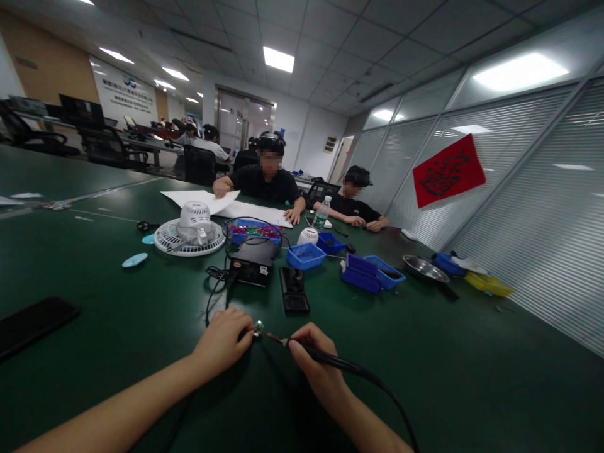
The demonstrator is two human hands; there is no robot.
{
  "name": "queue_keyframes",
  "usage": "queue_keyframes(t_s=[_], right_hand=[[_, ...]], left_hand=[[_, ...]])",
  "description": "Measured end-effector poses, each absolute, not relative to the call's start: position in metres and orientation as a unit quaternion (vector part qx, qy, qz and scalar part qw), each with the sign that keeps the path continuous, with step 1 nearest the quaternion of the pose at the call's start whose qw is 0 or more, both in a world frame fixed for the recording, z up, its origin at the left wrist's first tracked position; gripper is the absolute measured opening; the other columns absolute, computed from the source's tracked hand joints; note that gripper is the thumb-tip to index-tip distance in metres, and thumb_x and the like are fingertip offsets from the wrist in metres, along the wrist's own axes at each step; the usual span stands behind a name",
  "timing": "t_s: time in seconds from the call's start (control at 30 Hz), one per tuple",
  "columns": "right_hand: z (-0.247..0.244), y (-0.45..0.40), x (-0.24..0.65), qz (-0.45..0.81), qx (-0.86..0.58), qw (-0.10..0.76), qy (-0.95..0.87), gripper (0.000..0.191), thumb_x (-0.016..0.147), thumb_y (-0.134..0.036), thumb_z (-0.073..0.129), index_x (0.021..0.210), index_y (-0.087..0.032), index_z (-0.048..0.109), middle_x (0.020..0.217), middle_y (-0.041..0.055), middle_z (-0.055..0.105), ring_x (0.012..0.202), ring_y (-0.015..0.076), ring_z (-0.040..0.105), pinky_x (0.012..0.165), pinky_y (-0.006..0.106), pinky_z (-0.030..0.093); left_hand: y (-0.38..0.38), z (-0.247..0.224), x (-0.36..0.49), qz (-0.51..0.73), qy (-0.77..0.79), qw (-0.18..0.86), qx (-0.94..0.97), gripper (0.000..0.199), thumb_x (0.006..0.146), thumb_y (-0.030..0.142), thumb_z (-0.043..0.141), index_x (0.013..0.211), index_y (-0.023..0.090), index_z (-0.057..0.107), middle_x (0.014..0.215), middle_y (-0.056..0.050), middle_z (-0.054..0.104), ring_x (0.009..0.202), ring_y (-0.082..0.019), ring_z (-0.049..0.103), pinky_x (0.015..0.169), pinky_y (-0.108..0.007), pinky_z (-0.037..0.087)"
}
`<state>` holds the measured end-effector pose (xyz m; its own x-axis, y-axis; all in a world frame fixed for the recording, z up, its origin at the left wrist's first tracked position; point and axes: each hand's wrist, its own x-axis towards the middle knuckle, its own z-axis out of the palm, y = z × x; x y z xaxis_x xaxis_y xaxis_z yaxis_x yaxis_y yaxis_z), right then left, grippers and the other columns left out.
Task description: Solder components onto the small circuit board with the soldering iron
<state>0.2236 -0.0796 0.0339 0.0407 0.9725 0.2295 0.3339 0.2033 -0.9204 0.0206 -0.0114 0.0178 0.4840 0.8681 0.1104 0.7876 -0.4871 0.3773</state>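
Note:
My right hand (pixel 318 358) is closed around a soldering iron (pixel 321 356), whose black cable trails toward the bottom of the view. The iron's tip points left and reaches close to a small green circuit board (pixel 258 327); whether it touches cannot be made out. My left hand (pixel 229 336) pinches that board at its left edge, just above the green table. Just beyond my hands stand a black soldering station (pixel 252 261) with cables and a black iron stand (pixel 293 289).
A white fan part (pixel 189 236) lies left of a blue tray of coloured wires (pixel 255 231). Blue trays (pixel 305 255), a metal bowl (pixel 426 269) and a yellow tray (pixel 488 284) stand to the right. A dark flat object (pixel 35 321) lies left. Two people sit across the table.

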Motion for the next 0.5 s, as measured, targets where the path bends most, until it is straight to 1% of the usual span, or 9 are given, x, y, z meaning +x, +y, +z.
queue_keyframes(t_s=[0.5], right_hand=[[0.0284,-0.0797,0.2213,0.334,-0.522,0.491,-0.613,0.015,0.081,-0.031,0.060,0.071,-0.019,0.056,0.062,-0.0034,0.050,0.058,0.0127,0.046,0.054,0.024,0.037]], left_hand=[[-0.0079,0.0131,0.0195,0.154,0.486,0.140,0.849,0.023,0.088,0.029,0.043,0.078,0.021,0.061,0.085,-0.002,0.063,0.088,-0.020,0.053,0.074,-0.031,0.034]])
